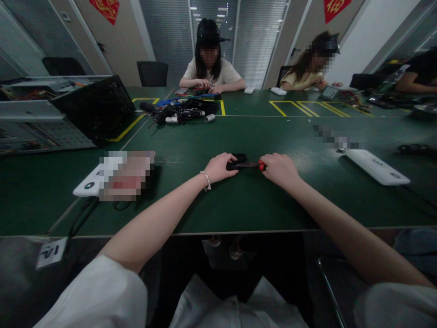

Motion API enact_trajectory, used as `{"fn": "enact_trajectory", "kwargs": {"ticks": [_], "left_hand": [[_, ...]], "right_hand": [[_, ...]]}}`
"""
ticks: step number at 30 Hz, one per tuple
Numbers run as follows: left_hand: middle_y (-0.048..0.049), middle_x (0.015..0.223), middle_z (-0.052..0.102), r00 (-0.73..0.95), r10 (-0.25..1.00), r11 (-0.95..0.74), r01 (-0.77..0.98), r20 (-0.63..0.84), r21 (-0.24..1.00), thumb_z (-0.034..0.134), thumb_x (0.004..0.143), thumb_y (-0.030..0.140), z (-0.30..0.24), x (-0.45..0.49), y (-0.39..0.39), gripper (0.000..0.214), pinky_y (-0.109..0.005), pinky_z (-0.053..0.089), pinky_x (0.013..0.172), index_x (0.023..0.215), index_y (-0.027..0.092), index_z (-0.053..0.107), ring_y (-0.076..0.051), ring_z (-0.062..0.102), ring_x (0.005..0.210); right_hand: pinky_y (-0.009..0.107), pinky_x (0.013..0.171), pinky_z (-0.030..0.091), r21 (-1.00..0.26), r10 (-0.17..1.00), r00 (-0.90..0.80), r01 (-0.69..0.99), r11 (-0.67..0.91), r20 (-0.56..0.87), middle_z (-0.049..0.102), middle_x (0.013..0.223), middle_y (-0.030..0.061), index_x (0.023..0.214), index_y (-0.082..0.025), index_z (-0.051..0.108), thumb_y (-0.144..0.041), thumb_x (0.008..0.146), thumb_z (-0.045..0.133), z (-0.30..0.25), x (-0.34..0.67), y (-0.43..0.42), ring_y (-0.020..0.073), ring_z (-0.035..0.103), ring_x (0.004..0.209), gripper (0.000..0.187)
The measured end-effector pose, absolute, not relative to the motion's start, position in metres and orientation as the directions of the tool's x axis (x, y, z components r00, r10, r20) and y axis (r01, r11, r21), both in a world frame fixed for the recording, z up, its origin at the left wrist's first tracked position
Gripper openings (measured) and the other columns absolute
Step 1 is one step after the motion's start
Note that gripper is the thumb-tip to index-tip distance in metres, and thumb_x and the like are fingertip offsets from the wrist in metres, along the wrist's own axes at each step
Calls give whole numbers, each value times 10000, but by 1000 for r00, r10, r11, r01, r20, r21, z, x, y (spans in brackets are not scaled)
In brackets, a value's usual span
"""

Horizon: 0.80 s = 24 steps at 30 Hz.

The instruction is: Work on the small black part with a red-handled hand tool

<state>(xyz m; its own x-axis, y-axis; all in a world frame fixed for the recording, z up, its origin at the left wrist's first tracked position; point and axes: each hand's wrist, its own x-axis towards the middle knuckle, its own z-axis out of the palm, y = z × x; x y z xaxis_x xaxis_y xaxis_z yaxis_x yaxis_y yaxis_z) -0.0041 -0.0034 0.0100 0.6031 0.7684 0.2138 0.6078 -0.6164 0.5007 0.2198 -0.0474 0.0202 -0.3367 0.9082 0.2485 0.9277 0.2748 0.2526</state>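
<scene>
Worn by the person: one pale shirt (pixel 235 312), button-fronted, with loose short sleeves (pixel 102 294); one whitish left-wrist bracelet (pixel 207 182), seemingly beaded; dark legwear (pixel 287 269).

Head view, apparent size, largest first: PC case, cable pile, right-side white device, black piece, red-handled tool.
1. PC case
2. Cable pile
3. White device
Last, unranked: black piece and red-handled tool; they look alike in size and both are partly covered.
</scene>
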Motion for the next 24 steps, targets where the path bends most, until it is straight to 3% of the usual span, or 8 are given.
{"fn": "enact_trajectory", "kwargs": {"ticks": [13, 24], "left_hand": [[-60, 1009, 588, 606, 767, -615, 602, 210, 510, 618, 724, 353, 11, -4, -4, 317, -346, 461, 789, 984, 178, 572, -206, 560, 933], [-57, 1001, 590, 599, 772, -613, 612, 212, 500, 616, 725, 353, 9, -4, -3, 325, -345, 464, 791, 996, 181, 566, -208, 565, 931]], "right_hand": [[340, 676, 309, 297, 893, -359, 914, 276, 273, 646, 906, 118, 901, -155, 602, -192, 779, 435, 28, 216, -54, 243, 525, 821, 210], [311, 625, 305, 294, 921, -313, 925, 240, 232, 650, 856, 81, 855, -174, 599, -263, 790, 444, 23, 216, -51, 204, 540, 743, 191]]}}
